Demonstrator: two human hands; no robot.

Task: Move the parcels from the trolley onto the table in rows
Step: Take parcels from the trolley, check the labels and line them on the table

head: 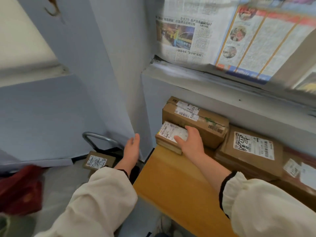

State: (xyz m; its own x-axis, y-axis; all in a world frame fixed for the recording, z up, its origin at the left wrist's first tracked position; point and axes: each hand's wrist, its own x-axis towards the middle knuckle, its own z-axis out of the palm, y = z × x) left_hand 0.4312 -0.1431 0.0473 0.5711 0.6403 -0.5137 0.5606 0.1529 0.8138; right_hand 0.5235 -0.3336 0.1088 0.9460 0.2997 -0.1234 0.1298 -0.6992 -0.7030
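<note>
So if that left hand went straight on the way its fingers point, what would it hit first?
Probably the blue-grey wall corner: the left hand is open, pointing forward at it, with nothing seen between. Depth is hard to judge.

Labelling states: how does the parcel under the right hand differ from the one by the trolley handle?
Place: small parcel sits on table corner; trolley parcel lies lower, by the trolley handle. Contact: right hand grips small parcel; nothing touches trolley parcel. Both brown cardboard, white labels.
</note>
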